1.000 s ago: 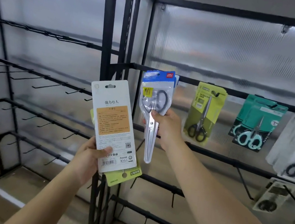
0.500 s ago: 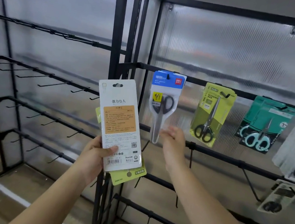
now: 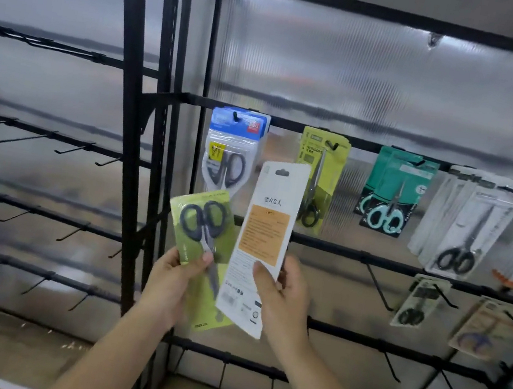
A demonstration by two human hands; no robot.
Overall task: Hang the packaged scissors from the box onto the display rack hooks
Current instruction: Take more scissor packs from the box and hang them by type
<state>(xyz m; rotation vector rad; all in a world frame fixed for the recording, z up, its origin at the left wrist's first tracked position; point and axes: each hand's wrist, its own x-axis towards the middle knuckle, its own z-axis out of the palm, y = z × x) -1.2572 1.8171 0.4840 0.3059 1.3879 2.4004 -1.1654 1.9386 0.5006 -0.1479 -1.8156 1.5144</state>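
My left hand (image 3: 170,285) grips a green scissors pack (image 3: 203,239) with black handles, upside down, thumb across its front. My right hand (image 3: 282,297) holds a white pack (image 3: 267,230) by its lower part, back side with an orange label facing me, hang hole at the top. Both packs are in front of the black display rack (image 3: 130,207). On the top rail hang a blue pack (image 3: 230,152), a yellow-green pack (image 3: 319,177), teal packs (image 3: 394,193) and white packs (image 3: 471,223).
Bare hooks (image 3: 379,286) jut from the lower rails on the right, beside two hung packs (image 3: 417,302). The left rack section (image 3: 36,140) carries rows of bare hooks. Frosted panels back the rack. A wooden floor lies below.
My right hand let go of the blue pack, which now hangs on the top rail, and took the white pack from my left hand. The green pack stays in my left hand, uncovered.
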